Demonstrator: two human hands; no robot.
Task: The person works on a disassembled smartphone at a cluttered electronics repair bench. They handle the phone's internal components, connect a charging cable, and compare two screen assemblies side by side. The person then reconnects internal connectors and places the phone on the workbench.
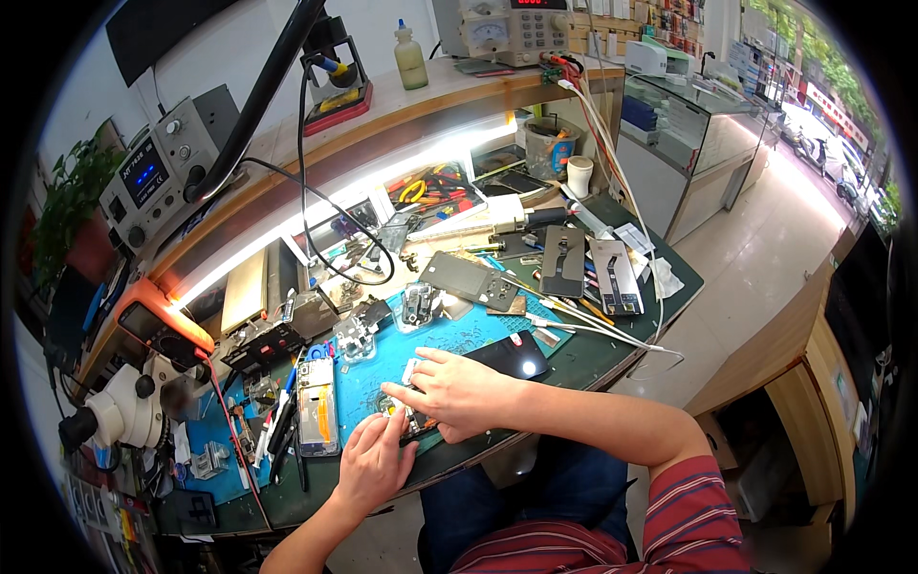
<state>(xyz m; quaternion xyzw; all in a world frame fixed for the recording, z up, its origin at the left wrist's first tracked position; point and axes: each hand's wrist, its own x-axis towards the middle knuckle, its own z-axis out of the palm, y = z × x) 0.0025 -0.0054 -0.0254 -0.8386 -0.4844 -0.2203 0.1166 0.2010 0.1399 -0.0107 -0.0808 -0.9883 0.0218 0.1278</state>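
An opened phone [413, 425] with its inner parts showing lies on the blue work mat [368, 383], mostly covered by my hands. My left hand [375, 461] is at its near left side, fingers drawn together and fingertips on the phone. Above the phone's right part is my right hand [453, 390], index finger reaching left and the other fingers bent; what they hold, if anything, is hidden. A dark phone panel [507, 356] with a bright reflection lies just beyond my right wrist. Left of my hands lies a phone frame [317, 407] with an orange strip.
Clear plastic fixtures [418, 306] and a grey phone-shaped plate [467, 279] lie farther back. Two phone parts [562, 260] and white cables [612, 330] are at the right. An orange multimeter [163, 320] and a white microscope [120, 411] stand left, beside pens and tweezers.
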